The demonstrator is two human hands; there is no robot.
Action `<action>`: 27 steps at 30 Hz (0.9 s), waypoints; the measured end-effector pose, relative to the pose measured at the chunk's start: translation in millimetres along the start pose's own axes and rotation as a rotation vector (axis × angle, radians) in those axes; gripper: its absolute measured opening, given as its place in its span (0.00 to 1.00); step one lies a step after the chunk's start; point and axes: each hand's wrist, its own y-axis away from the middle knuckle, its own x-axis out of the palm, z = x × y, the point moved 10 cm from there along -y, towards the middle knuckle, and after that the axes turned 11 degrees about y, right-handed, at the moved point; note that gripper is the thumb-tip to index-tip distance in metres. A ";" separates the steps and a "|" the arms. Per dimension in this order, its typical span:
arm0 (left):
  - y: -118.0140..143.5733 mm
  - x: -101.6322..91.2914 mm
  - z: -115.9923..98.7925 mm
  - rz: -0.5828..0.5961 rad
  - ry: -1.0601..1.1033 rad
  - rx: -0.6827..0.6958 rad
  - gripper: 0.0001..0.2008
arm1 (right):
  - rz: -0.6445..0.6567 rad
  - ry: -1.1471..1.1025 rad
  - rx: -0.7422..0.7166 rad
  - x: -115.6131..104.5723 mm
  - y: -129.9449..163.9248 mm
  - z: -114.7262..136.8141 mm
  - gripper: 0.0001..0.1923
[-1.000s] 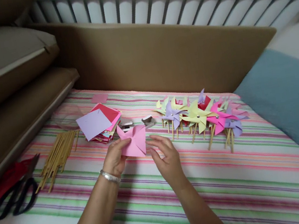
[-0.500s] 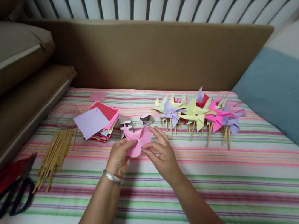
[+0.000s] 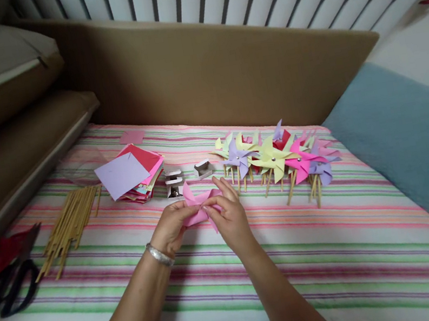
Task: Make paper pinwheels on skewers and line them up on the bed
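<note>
Between my hands is a pink paper pinwheel, its corners folded in toward the middle. My left hand pinches it from the left, thumb near the centre, a silver bangle on the wrist. With thumb and index finger my right hand presses a folded corner at the centre; its other fingers are lifted. Just beyond the paper stand two small open boxes, one box with small metal bits inside and another box to its right.
Finished pinwheels on sticks lie to the right. On the left are a stack of coloured paper squares, a bundle of wooden sticks and black-handled scissors. A brown board closes off the back of the striped cloth.
My right thumb and fingers have brought a paper corner in to the centre, so the pink sheet now has a pinwheel shape. The view has shifted slightly.
</note>
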 end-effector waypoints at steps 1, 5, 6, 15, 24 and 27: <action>0.7 1.1 0.0 0.007 0.002 -0.007 0.08 | 0.000 0.000 0.001 0.2 0.0 0.1 0.04; 1.7 5.5 0.3 0.045 0.013 -0.029 0.08 | 0.007 0.006 0.012 1.0 -0.2 0.5 0.05; 1.3 5.6 0.9 0.052 0.013 -0.034 0.08 | 0.009 0.013 0.012 1.0 -0.2 1.0 0.05; -2.8 0.0 5.9 0.081 0.006 -0.062 0.09 | -0.026 0.116 -0.033 -2.5 0.9 9.8 0.04; -1.2 3.6 3.0 0.112 -0.017 -0.066 0.09 | -0.046 0.132 -0.014 -3.7 0.8 7.7 0.04; 0.1 5.7 2.1 0.104 -0.044 -0.060 0.09 | -0.044 0.142 -0.006 -1.0 1.8 6.8 0.04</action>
